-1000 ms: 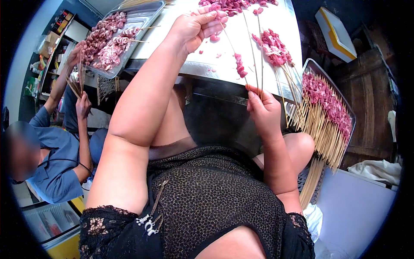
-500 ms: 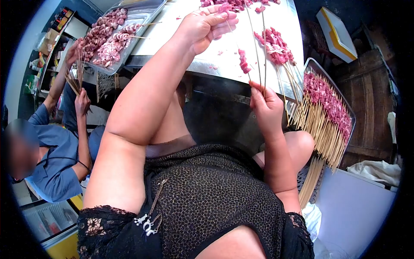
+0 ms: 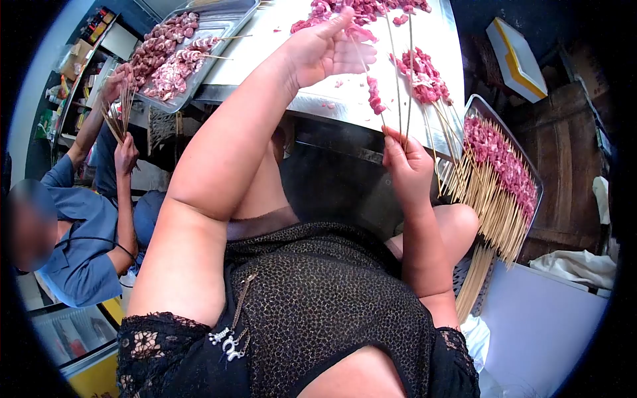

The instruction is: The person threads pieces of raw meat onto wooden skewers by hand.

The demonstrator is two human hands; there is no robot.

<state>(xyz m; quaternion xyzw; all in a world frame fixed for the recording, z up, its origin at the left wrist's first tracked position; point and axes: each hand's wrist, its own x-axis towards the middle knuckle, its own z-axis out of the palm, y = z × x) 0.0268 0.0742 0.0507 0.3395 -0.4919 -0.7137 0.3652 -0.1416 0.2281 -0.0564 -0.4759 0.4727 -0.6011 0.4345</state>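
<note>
My right hand [image 3: 407, 162] is closed around the lower ends of three thin skewers [image 3: 397, 79]. One of them carries pieces of pink meat [image 3: 374, 94] partway up, and the other two look bare along their visible length. Above the table, my left hand [image 3: 328, 53] is open, palm towards me, thumb raised and fingers stretched out. A loose-looking strip of meat [image 3: 359, 33] sits by its fingers at the top of the meat-bearing skewer; whether the fingers touch it is unclear. A bunch of threaded skewers [image 3: 424, 76] lies on the table just right of the held sticks.
The white table [image 3: 265, 63] bears a pile of cut meat [image 3: 365, 9] at its far side. To the right, a metal tray [image 3: 539, 179] holds many meat skewers. Another tray [image 3: 229, 26] of meat stands left. Beside it, a co-worker [image 3: 86, 239] holds a bundle of sticks [image 3: 118, 119].
My left thumb has lifted away from the meat strip, and the fingers have opened out slightly lower. My right hand keeps its hold on the skewers. The view has shifted slightly.
</note>
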